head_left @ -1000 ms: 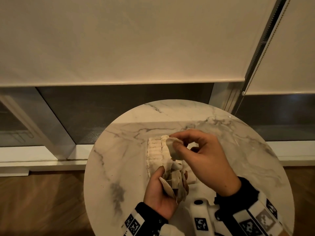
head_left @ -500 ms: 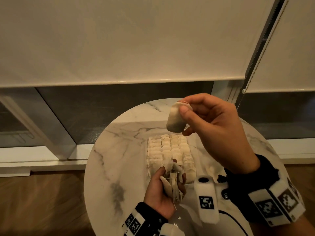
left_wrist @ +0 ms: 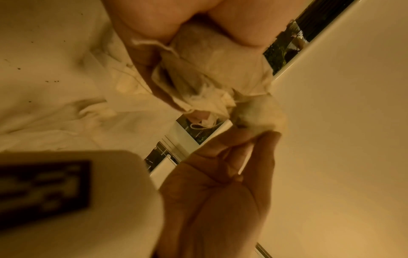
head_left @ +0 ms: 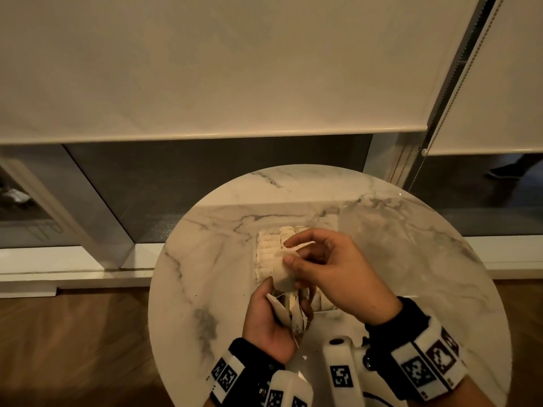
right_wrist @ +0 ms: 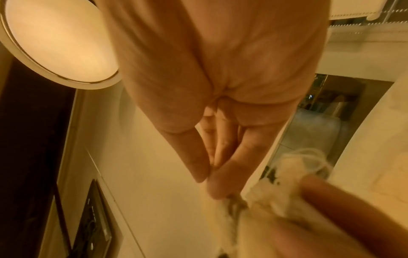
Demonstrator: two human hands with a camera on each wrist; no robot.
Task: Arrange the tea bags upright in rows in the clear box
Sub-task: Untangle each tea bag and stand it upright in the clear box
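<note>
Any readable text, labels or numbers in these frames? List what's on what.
None readable.
Wristbands: black-and-white square marker codes only, no letters or digits.
Wrist camera housing: one marker code, no words.
Tea bags and their tags: no print visible.
Dark panel in right wrist view: marks too blurred to read.

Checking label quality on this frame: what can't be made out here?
- Clear box, head view: walls barely visible; near end hidden by both hands.
- Rows of tea bags, head view: count unreadable, right hand covers most.
- Bundle in left hand, head view: number of bags unclear, overlapping.
- Right wrist view: pinched tea bag blurred.
</note>
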